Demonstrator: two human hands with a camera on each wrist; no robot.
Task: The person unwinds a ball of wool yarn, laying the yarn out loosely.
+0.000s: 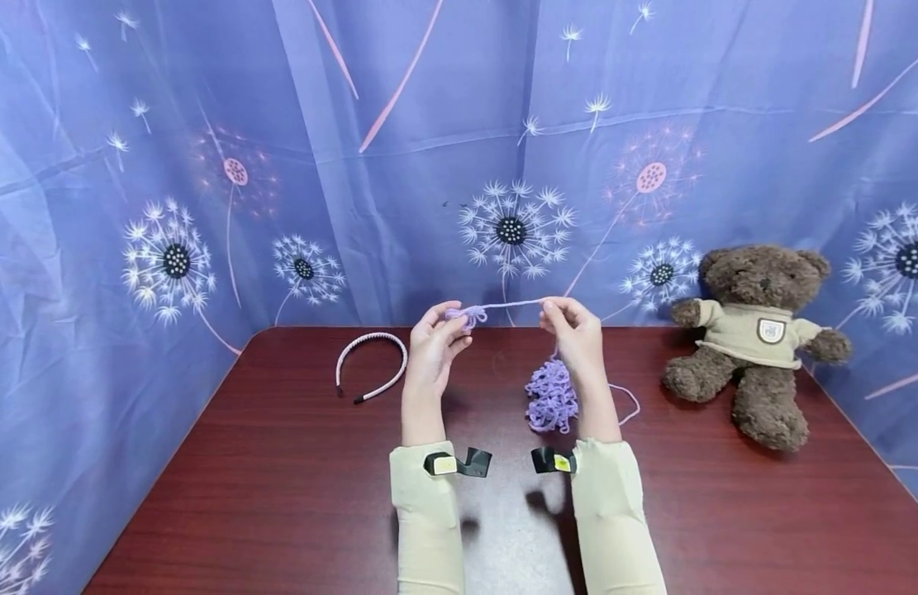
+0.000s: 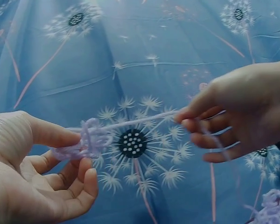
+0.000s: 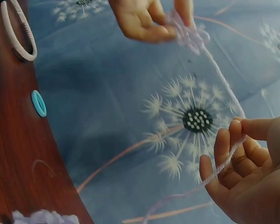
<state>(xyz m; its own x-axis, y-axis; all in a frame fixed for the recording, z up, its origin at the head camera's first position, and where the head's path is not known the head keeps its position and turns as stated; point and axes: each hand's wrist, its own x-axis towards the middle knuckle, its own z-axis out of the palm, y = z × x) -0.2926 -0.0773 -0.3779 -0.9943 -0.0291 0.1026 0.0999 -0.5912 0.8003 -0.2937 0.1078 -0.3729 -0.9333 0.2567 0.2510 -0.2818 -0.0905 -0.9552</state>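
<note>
My left hand (image 1: 430, 351) pinches a small looped bunch of lilac yarn (image 2: 94, 137) between thumb and fingers, above the table's far edge. From that bunch a yarn strand (image 1: 514, 304) runs taut to my right hand (image 1: 577, 335), whose thumb and forefinger pinch it. In the right wrist view, the strand's slack part (image 3: 196, 189) hangs past the right palm. A heap of loopy purple yarn (image 1: 551, 397) lies on the table below the right hand, partly hidden by the wrist. A loose yarn end (image 1: 631, 405) curves out to the right of that wrist.
A white headband (image 1: 373, 337) with dark tips lies on the table (image 1: 295, 496), left of the left hand. A light blue ring (image 3: 39, 103) lies near the table edge. At the right sits a brown teddy bear (image 1: 763, 306). A dandelion-print curtain (image 1: 429, 207) hangs behind.
</note>
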